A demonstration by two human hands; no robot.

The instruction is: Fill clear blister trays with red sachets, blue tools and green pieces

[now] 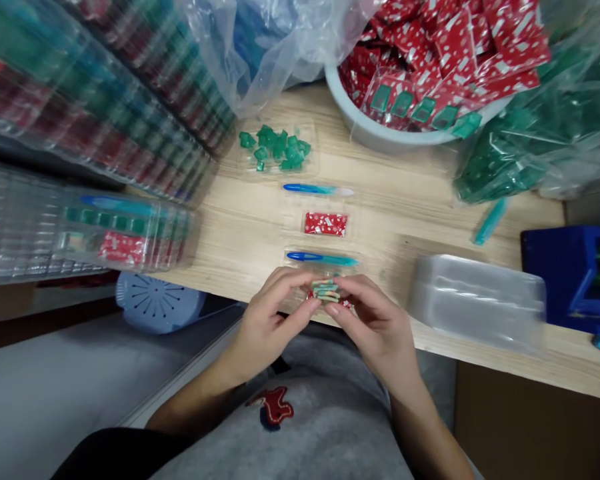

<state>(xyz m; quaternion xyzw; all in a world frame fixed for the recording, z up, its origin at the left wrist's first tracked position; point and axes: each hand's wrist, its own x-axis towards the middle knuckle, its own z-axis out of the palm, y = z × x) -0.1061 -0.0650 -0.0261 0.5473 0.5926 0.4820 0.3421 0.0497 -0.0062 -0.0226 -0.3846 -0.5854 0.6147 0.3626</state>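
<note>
Between the fingertips of both hands is a small stack of pale green and orange pieces (326, 290), held above the table's front edge. My left hand (277, 313) pinches its left side, my right hand (373, 320) its right side. Bits of red patterned packet show under the fingers. Just beyond lies a blue pen (323, 258) in a clear tray. Farther back are a red patterned packet (325, 225) and a second blue pen (315, 189), each on clear plastic.
Green pieces (280, 148) lie in a clear tray behind. A white bowl (380, 137) holds red packets. Stacked filled trays (125, 227) stand left. At right are clear empty trays (480, 300), a blue device (560, 273), a turquoise piece (491, 221) and a bag of green pieces (525, 153).
</note>
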